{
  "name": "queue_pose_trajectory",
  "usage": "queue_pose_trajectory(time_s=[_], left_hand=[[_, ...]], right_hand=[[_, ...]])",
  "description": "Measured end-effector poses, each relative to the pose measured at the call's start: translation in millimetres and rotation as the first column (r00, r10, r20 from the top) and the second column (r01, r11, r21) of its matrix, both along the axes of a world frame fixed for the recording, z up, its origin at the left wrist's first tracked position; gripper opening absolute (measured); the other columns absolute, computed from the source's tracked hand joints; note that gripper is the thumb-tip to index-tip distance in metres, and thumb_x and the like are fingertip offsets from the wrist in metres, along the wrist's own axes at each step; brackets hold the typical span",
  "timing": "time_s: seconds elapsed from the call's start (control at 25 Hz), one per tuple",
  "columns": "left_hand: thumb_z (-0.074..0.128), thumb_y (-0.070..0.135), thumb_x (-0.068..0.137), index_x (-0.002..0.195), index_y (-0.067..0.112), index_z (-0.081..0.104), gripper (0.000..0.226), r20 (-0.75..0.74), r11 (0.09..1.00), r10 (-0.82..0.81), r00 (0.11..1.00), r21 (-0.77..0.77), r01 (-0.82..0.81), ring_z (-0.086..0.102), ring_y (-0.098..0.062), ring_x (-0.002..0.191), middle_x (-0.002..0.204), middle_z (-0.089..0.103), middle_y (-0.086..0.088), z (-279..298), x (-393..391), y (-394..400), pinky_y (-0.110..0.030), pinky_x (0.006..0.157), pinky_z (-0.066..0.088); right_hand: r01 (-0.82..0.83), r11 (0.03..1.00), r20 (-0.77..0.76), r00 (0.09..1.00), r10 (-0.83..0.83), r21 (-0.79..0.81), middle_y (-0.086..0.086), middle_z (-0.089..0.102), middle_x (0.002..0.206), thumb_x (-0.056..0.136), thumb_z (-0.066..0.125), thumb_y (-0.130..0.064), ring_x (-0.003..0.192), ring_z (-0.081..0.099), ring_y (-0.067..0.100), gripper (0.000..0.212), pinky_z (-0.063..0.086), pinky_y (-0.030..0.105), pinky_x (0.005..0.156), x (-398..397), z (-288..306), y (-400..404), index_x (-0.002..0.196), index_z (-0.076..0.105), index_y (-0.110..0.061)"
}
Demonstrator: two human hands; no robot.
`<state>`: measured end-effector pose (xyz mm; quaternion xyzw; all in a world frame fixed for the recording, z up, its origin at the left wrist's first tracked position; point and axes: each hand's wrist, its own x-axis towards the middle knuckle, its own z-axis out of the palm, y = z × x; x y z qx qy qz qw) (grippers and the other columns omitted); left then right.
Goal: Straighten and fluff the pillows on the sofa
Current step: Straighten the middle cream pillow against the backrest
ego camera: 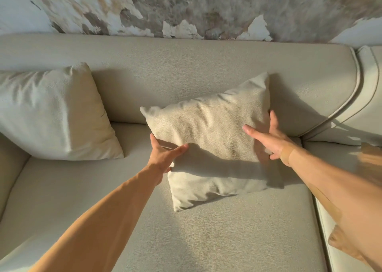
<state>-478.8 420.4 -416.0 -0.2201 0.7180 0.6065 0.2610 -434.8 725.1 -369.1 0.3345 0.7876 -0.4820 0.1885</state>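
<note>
A cream square pillow (208, 131) leans tilted against the backrest in the middle of the beige sofa (206, 230). My left hand (163, 153) grips its left edge, thumb on the front face. My right hand (268, 139) holds its right edge, thumb on the front and fingers spread around the side. A second, larger cream pillow (53, 114) stands propped in the sofa's left corner, untouched.
The sofa backrest (186, 60) runs along a mottled grey and white wall (186, 7). Another seat section (368, 89) adjoins on the right. Sunlight and arm shadows fall across the seat cushion.
</note>
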Motion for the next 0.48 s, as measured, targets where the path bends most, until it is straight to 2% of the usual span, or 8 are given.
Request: queue_pose_trajectory(time_s=[0.16,0.32,0.4,0.48], left_hand=[[0.093,0.040,0.057,0.152,0.043,-0.001,0.134,-0.115,0.997,-0.063,0.991,-0.048,0.057,0.041,-0.027,0.135,0.155,0.030,0.000,21.2,-8.7,-3.3,-0.055,0.104,0.044],[0.095,0.036,0.054,0.151,0.044,0.007,0.132,-0.215,0.994,-0.087,0.973,-0.077,0.072,0.042,-0.027,0.135,0.150,0.037,-0.001,47.4,-25.2,-6.3,-0.055,0.106,0.042],[0.096,0.029,0.052,0.149,0.045,0.013,0.128,-0.258,0.995,-0.086,0.962,-0.070,0.070,0.045,-0.025,0.130,0.143,0.042,0.002,57.6,-31.8,-8.1,-0.056,0.104,0.043],[0.096,0.022,0.051,0.149,0.045,0.013,0.130,-0.279,0.994,-0.094,0.956,-0.073,0.077,0.043,-0.025,0.131,0.144,0.040,0.003,64.4,-35.9,-10.0,-0.058,0.104,0.043]], right_hand=[[0.082,0.997,-0.058,0.995,-0.082,0.002,-0.002,0.012,0.162,0.046,0.069,-0.081,0.145,0.023,0.029,0.136,0.035,0.055,0.109,9.6,0.0,-8.5,0.147,-0.015,-0.047],[0.146,0.989,-0.141,0.979,-0.144,0.006,0.001,0.019,0.161,0.056,0.072,-0.074,0.144,0.025,0.028,0.130,0.029,0.045,0.114,12.3,5.6,-13.4,0.149,-0.013,-0.040],[0.189,0.982,-0.175,0.967,-0.186,-0.004,0.003,0.024,0.159,0.058,0.074,-0.070,0.142,0.029,0.029,0.129,0.034,0.047,0.111,11.1,8.5,-14.9,0.150,-0.011,-0.038],[0.215,0.977,-0.170,0.962,-0.212,-0.001,0.004,0.027,0.157,0.057,0.076,-0.069,0.140,0.032,0.030,0.130,0.042,0.052,0.105,9.8,10.6,-16.7,0.151,-0.006,-0.035]])
